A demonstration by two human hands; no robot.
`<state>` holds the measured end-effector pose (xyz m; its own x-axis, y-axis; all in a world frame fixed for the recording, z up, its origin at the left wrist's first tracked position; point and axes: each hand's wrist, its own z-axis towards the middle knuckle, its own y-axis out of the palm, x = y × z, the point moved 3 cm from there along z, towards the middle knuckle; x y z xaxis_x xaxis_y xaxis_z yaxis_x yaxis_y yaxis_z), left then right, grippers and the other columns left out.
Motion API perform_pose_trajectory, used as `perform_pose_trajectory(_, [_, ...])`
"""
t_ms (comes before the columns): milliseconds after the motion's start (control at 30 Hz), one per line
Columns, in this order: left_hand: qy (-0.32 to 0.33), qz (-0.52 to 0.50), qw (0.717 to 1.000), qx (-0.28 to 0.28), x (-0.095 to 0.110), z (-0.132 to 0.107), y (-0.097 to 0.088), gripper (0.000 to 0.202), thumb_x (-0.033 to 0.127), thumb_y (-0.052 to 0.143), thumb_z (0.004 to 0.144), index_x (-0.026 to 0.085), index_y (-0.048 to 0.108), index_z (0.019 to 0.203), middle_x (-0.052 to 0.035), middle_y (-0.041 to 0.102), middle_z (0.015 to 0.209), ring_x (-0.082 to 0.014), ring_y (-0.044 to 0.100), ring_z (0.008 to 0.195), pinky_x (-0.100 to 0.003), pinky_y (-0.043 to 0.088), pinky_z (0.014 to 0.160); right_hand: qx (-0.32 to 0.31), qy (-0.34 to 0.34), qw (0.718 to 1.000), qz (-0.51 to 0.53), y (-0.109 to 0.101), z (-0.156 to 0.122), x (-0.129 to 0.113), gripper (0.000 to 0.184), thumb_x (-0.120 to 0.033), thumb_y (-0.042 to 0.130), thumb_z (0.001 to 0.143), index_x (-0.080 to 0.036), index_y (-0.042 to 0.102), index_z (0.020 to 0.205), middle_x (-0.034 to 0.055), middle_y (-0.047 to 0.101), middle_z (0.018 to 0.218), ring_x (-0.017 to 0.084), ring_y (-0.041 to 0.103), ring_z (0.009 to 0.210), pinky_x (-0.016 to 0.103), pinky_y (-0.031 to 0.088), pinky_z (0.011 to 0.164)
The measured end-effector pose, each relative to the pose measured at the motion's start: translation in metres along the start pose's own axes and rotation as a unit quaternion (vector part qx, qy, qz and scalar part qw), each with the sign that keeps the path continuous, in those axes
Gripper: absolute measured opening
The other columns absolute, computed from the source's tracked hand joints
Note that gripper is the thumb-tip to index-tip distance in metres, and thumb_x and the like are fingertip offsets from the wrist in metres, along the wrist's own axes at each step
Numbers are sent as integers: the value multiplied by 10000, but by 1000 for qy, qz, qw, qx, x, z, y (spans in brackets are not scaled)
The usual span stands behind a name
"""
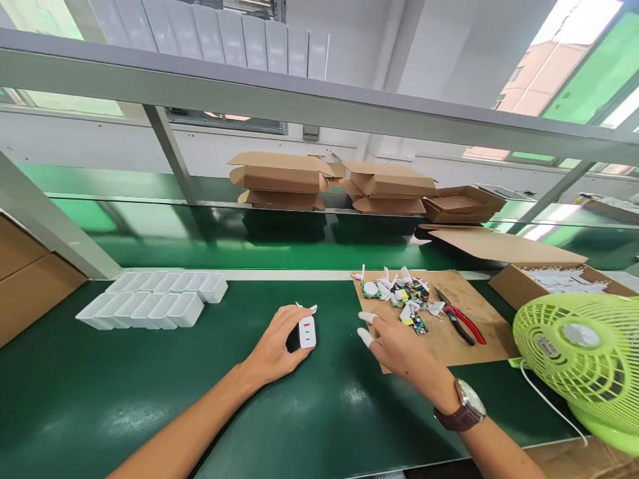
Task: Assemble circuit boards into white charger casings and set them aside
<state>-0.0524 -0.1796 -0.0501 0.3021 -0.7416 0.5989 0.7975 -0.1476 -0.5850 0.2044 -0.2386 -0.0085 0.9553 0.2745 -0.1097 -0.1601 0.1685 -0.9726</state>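
My left hand (282, 340) is closed on a small white charger (307, 332), pinched between thumb and fingers just above the green table. The charger's face with its port slots, one of them red, is turned toward me. My right hand (394, 342) hovers at the left edge of the cardboard sheet, with thumb and forefinger apart and nothing between them. White finger cots cover those two fingertips. Just beyond it lies a pile of small circuit boards (399, 293) with white plastic parts. Pliers (459, 319) with red and black handles rest to its right.
Rows of white plastic cases (150, 309) stand at the left. A green fan (579, 352) occupies the right edge, in front of a carton (519, 289) of white parts. Cardboard boxes (279, 176) sit on the surface behind. The cardboard sheet (492, 339) lies under the pliers.
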Motion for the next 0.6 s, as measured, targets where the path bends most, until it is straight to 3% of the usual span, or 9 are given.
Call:
perform_pose_trajectory(200, [1,-9,1000,7,3,-1,-3,513,192,661,871,258,545,1366,-109,683,1272,-292,592,1202,-541,496,1054,37,-72,991,102,13,51,-46,167,-150,536,935,-213,646,1044,33,665,922,171,623,716,286,489,659])
perform_pose_trajectory(333, [-112,-114,983,86,-5,-4,-4,472,249,739,801,241,569,1241,-100,649,1231,-268,628,1151,-472,533,1007,145,-57,967,199,21,55,-52,169,-175,495,983,-221,610,1099,37,676,934,170,637,727,280,512,643])
perform_pose_trajectory(400, [-188,-233,946,127,-9,-5,-5,486,298,792,748,232,563,1172,-79,655,1146,-249,661,1060,-422,566,928,190,-63,950,240,27,48,-53,132,-218,491,1014,-219,587,1104,57,687,960,186,665,776,298,548,676])
perform_pose_trajectory(467, [-250,-360,889,132,-11,-4,-5,497,332,814,719,221,576,1141,-66,673,1070,-238,681,988,-392,575,873,192,-94,941,264,32,41,-57,137,-240,511,1021,-223,559,1148,85,699,1066,209,700,902,335,589,770])
perform_pose_trajectory(533, [-301,-455,831,105,-10,-3,-6,484,366,801,722,208,611,1138,-79,697,1052,-251,694,968,-414,571,874,183,-130,932,283,36,35,-62,234,-249,545,1013,-226,518,1244,117,682,1205,238,697,1070,384,602,881])
perform_pose_trajectory(600, [-332,-507,793,66,-7,-2,-6,456,415,756,750,193,646,1133,-107,718,1073,-291,701,995,-471,558,906,187,-145,922,306,38,31,-68,311,-245,565,1006,-234,483,1306,127,668,1252,248,681,1151,406,605,930])
